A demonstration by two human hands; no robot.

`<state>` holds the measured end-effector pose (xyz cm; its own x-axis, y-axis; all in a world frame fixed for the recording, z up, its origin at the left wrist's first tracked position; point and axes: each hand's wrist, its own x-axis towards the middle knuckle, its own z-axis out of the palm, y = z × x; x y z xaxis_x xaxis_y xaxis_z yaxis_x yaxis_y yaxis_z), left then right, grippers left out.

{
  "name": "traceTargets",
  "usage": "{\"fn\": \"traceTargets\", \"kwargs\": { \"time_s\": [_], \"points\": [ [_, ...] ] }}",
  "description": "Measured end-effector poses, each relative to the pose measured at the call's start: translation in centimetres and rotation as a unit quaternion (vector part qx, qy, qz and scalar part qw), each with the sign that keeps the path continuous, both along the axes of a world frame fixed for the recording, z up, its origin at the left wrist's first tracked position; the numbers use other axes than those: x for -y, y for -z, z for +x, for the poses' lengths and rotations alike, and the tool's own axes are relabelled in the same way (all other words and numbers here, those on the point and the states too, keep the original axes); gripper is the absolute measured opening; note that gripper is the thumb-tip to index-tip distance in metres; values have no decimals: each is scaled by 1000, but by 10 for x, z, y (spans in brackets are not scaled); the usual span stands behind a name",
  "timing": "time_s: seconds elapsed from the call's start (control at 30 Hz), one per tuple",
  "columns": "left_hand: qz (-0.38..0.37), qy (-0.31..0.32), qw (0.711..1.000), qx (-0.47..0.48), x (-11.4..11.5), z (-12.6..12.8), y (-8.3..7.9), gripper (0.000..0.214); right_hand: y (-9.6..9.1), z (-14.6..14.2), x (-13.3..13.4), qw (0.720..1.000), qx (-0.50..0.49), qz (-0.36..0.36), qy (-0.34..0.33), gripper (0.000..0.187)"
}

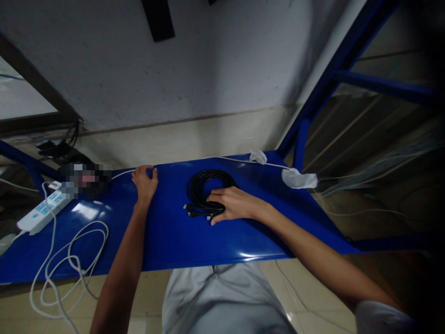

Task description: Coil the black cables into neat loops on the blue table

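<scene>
A coiled black cable [196, 185] lies on the blue table, its several plug ends pointing left. My right hand [231, 203] rests over the near right part of the coil, fingers and thumb closing round the bundle close to the plugs. The palm hides part of the cable. Farther left, near the table's back edge, my left hand [145, 183] is on the tabletop with thumb and forefinger apart and nothing visible between them. A thin white cable [121, 174] runs up to that hand; whether the fingers touch it I cannot tell.
A white power strip [47, 209] sits at the left, beside a blurred-out patch. Loops of white cord [71, 253] hang over the table's front edge. White plastic wrapping [299, 178] lies at the right edge, by the blue metal frame [301, 139]. A wall stands behind.
</scene>
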<state>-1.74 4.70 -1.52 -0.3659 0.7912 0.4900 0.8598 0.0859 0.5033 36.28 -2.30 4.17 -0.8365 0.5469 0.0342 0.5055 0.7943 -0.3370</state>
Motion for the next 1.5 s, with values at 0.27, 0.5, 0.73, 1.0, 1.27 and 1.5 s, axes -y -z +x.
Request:
{"fn": "traceTargets", "kwargs": {
  "time_s": [0.27, 0.5, 0.73, 1.0, 1.27, 1.5],
  "points": [
    [24, 58, 998, 4, 5, 13, -13, 23, 1, -1, 0, 997, 32, 70, -19, 72],
    [24, 233, 969, 83, 19, 55, -27, 28, -10, 6, -3, 995, 16, 95, -41, 74],
    [-51, 460, 887, 13, 107, 127, -51, 60, -5, 50, -13, 998, -47, 48, -21, 63],
    [-135, 527, 831, -113, 115, 160, -45, 41, 9, 58, -14, 990, -137, -18, -17, 45],
    [-147, 575, 801, -74, 103, 147, -61, 52, 9, 63, -15, 981, -188, -44, -12, 61],
    [-47, 456, 876, 149, 47, 114, -55, 32, 0, 65, -57, 907, -373, -87, 174, 47]
  ]
}}
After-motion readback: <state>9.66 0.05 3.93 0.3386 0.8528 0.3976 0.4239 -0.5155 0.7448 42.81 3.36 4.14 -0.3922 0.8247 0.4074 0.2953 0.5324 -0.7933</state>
